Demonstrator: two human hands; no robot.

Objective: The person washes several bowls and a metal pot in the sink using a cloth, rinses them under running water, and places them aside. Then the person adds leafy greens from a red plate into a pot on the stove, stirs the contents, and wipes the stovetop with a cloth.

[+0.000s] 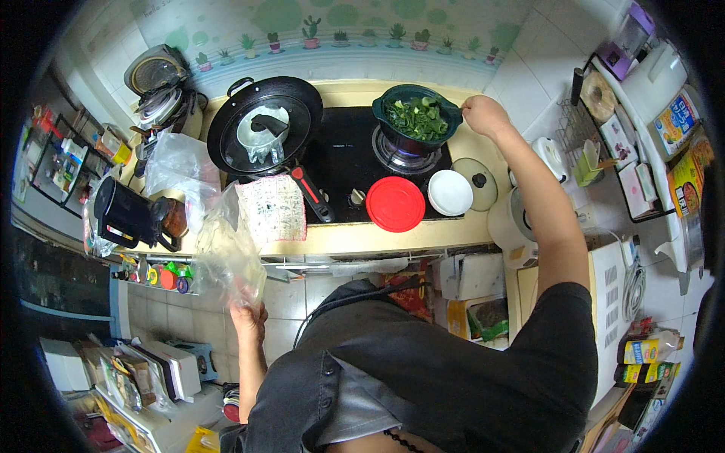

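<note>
A crumpled clear plastic bag (226,257) hangs over the counter's front edge, gripped low down by my left hand (248,320). At the back right, my right hand (485,116) is closed at the right side handle of a dark green pot (416,148); the fingertips are partly hidden. Chopped leafy greens (418,119) fill the pot nearly to its rim. It rests on the right burner (391,158), where a bluish flame glow shows beneath. In front of the pot are a red round lid (395,204) and a white bowl (450,193). Beside the bowl lies a glass lid (486,189).
A large black wok (226,144) covers the left burner, its handle (311,195) jutting forward over the counter edge. Left of it are a cloth (272,208), another plastic bag (184,164) and a dark pitcher (122,212). A white appliance (510,223) stands right of the stove.
</note>
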